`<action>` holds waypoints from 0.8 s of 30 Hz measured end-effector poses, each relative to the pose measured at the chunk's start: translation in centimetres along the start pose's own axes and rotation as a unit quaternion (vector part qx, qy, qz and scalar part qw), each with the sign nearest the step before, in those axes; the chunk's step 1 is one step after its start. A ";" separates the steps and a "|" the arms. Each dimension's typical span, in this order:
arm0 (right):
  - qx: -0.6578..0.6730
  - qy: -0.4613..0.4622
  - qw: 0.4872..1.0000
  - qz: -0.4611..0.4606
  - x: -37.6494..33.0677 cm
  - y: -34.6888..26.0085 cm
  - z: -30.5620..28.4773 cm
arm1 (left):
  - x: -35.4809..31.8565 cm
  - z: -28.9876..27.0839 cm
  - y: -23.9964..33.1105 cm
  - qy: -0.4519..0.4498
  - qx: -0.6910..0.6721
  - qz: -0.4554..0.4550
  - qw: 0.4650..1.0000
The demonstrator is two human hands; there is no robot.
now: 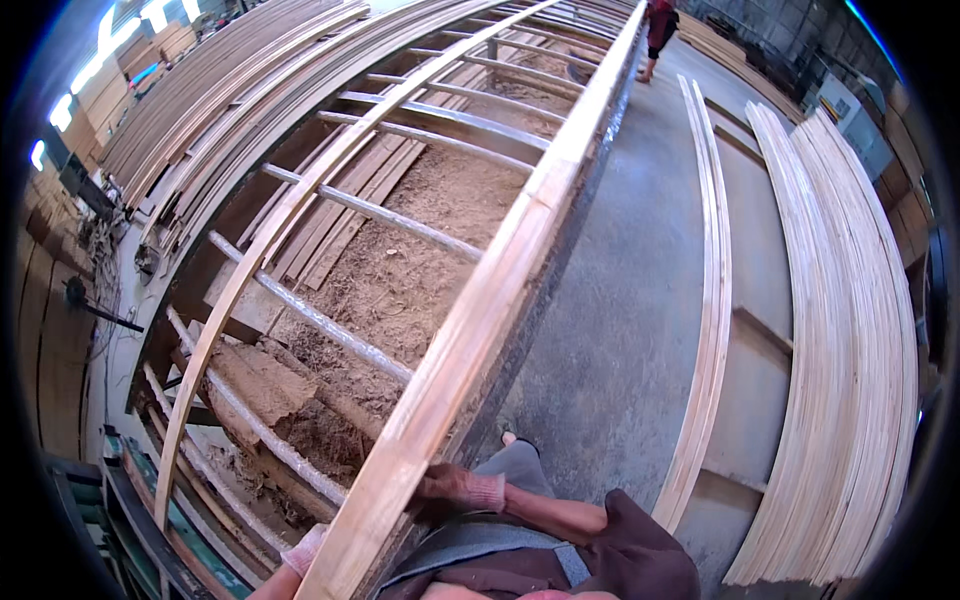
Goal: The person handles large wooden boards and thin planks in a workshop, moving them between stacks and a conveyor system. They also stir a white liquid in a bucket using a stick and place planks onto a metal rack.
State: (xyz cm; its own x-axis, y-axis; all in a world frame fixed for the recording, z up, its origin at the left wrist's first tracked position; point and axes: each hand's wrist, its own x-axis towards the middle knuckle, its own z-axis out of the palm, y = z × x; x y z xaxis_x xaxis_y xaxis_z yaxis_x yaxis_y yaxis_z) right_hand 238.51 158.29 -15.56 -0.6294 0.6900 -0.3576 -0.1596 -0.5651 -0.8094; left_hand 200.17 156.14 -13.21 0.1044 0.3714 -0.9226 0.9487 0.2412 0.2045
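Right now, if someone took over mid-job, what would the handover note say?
Right hand, gloved: gripping the near end of the long plank from its right side.
Left hand, gloved: under the plank's near end, mostly hidden.
The plank lies along the right edge of the roller frame; sawdust beneath.
Done: plank on the frame. Left: unclear.
Stacked boards lie right; another person stands at the far end.

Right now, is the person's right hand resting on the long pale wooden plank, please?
Yes, the gloved right hand grips the edge of the long pale wooden plank lying along the roller frame.

Long pale wooden plank (480, 300) lies lengthwise along the roller frame's edge.
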 end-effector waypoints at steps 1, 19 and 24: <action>-0.040 -0.048 0.989 0.131 -1.7 -4.1 -0.7 | 0.3 0.3 -0.4 -0.005 -0.007 -0.001 1.000; -0.734 -0.048 0.543 -0.405 -0.5 -27.1 -8.0 | 4.9 -4.7 6.7 -0.002 -0.012 -0.044 0.999; -0.743 -0.084 0.553 -0.367 1.7 -27.6 -7.1 | 2.3 -2.6 6.6 0.029 -0.047 -0.042 0.998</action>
State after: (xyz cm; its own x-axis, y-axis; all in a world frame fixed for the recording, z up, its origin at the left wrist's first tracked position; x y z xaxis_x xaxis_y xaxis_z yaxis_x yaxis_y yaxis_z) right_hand 247.25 178.32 2.82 -0.8917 0.3643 0.2687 0.3041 0.9218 -0.2405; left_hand 205.86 160.92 -13.09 0.0054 0.3976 -0.9175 0.9210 0.3555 0.1595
